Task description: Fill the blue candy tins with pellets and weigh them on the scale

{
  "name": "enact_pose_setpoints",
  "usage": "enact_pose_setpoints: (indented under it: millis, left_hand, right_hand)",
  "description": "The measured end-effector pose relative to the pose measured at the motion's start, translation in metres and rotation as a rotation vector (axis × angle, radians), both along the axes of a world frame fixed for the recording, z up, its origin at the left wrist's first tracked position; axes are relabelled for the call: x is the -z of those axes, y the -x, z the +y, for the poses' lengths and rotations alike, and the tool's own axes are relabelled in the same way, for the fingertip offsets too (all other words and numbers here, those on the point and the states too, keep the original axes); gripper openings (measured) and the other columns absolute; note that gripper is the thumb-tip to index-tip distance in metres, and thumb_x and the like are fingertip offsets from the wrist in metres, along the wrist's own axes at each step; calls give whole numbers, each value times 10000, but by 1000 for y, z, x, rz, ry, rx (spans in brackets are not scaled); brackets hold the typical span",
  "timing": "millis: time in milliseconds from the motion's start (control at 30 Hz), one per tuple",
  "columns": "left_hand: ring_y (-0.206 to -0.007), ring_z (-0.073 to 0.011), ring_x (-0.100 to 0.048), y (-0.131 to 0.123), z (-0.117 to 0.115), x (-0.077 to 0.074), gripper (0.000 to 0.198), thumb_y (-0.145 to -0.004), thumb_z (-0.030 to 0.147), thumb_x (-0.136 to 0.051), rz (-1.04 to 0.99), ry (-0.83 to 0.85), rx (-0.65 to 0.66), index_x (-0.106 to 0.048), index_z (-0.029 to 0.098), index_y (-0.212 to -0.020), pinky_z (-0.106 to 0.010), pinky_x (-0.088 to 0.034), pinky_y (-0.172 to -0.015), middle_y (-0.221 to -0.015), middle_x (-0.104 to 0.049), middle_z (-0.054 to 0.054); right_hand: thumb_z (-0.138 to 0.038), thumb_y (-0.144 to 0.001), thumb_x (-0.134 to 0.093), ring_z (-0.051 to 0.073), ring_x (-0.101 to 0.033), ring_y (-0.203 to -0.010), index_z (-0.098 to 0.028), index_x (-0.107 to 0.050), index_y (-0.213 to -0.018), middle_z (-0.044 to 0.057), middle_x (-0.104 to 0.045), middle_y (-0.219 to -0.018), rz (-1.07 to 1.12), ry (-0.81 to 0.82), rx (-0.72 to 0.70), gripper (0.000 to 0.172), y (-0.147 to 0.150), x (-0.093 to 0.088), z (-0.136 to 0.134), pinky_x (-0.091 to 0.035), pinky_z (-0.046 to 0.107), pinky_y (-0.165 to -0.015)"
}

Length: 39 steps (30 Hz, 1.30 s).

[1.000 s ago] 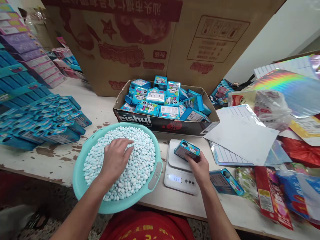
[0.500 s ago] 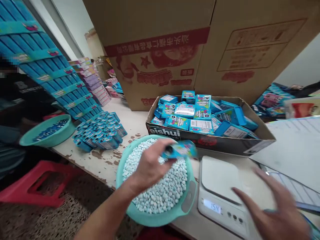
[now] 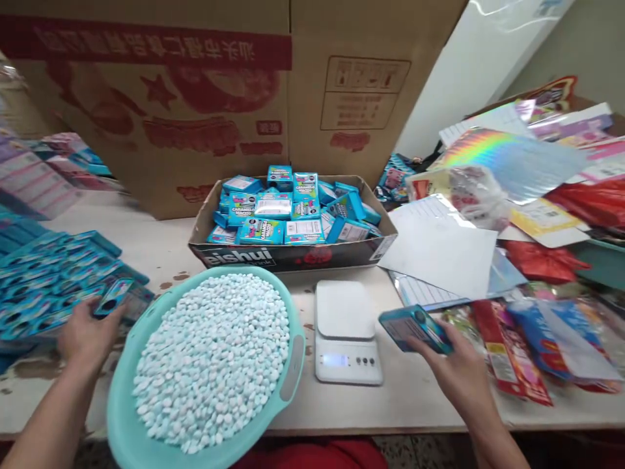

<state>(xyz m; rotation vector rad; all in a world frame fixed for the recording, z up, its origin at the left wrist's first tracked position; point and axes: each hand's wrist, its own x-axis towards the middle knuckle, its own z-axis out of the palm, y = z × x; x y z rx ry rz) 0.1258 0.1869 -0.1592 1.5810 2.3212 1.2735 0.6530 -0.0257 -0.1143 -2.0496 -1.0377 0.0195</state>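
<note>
My left hand (image 3: pixel 90 332) is at the left, its fingers closed round a small blue candy box (image 3: pixel 115 297) with a dark opening in its end, beside a cluster of similar boxes (image 3: pixel 53 280). On the right, my right hand (image 3: pixel 461 365) grips another blue candy box (image 3: pixel 415 327), tilted above the table just right of a white digital scale (image 3: pixel 345 309). The scale's plate is bare and its lit display is too blurred to read. Between my hands stands a turquoise basin (image 3: pixel 120 397) full of pale blue and white candies (image 3: pixel 215 358).
Behind the basin, a low carton (image 3: pixel 288 259) holds many blue candy boxes in front of a tall brown cardboard box (image 3: pixel 234 85). White sheets (image 3: pixel 439 247), red and blue packets (image 3: pixel 561 339) and plastic wrapping crowd the right side. The table's front edge (image 3: pixel 312 430) runs below the scale.
The view has swung right. My left hand has gone from above the basin to the box cluster on the left. My right hand, open near the scale before, now holds a candy box.
</note>
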Motion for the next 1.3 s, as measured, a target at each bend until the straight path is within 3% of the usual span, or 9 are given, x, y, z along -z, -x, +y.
enact_pose_setpoints:
  millis: [133, 233, 400, 600, 733, 867, 1033, 1200, 1300]
  left_hand:
    - [-676, -251, -585, -7, -12, -19, 184, -656, 359, -693, 140, -160, 74, -543, 282, -727, -278, -164, -515, -424, -316, 25]
    - [-980, -340, -577, -23, -25, -42, 132, -734, 407, -625, 160, -142, 98, -573, 295, -780, -308, -267, -542, -576, -466, 14]
    - [-981, -295, -599, -58, -54, -50, 281, -865, 506, -420, 178, 60, 262, -564, 294, -982, -426, -462, -789, -1039, -596, 34]
    - [-1120, -262, -552, -110, -85, -22, 428, -889, 523, -390, 340, 220, 832, -566, 240, -1157, -400, -446, -943, -1190, -625, -65]
    - [-1009, -297, -562, -135, -92, -21, 383, -895, 463, -415, 620, 321, 830, -594, 177, -1077, -432, -449, -853, -1072, -623, -126]
    - [-887, -260, -591, -145, -88, -30, 312, -926, 399, -351, 637, 444, 814, -581, 188, -936, -314, -421, -628, -931, -617, -91]
    - [-617, -179, -531, -143, -78, -40, 228, -847, 412, -450, 163, 410, 633, -556, 220, -782, -254, -323, -524, -705, -584, -16]
    - [-423, -91, -388, -134, -65, -59, 167, -792, 343, -500, -1094, 359, 392, -510, 191, -723, -189, -266, -374, -583, -476, 23]
    - [-411, -84, -434, -134, -60, -64, 184, -855, 267, -388, -1580, 401, 279, -520, 166, -776, -160, -268, -333, -611, -521, -5]
  right_hand:
    - [-560, -654, -681, 245, -596, -787, -199, -628, -959, 65, -659, -896, 29, 41, -241, 475, 26, -10, 41, -465, 356, -719]
    - [-516, -690, -662, 251, -601, -846, -195, -614, -979, 68, -651, -941, 81, 71, -363, 435, 43, -1, 70, -469, 377, -763]
    - [-523, -690, -676, 262, -595, -955, -209, -593, -1053, 71, -634, -1050, 160, 81, -424, 487, 55, 12, 87, -473, 414, -845]
    - [-561, -706, -668, 268, -568, -1036, -213, -556, -1157, 107, -566, -1157, 219, -96, -247, 581, 37, 10, 62, -477, 469, -891]
    - [-560, -701, -669, 269, -571, -1047, -187, -579, -1107, 120, -576, -1137, 341, -123, -69, 558, 24, 15, 40, -485, 461, -887]
    - [-560, -650, -706, 276, -583, -1032, -175, -604, -1057, 127, -595, -1124, 420, -104, 7, 570, 18, 22, 27, -494, 460, -867]
    - [-551, -639, -716, 271, -607, -973, -165, -631, -1011, 129, -632, -1073, 424, -111, -8, 543, 17, 19, 28, -495, 468, -859]
    - [-554, -678, -677, 266, -598, -996, -164, -622, -1022, 135, -630, -1092, 419, -129, -104, 523, 29, 15, 45, -491, 461, -870]
    - [-506, -635, -738, 267, -556, -1087, -195, -550, -1163, 119, -581, -1210, 407, -116, -252, 642, 44, 20, 63, -477, 453, -901]
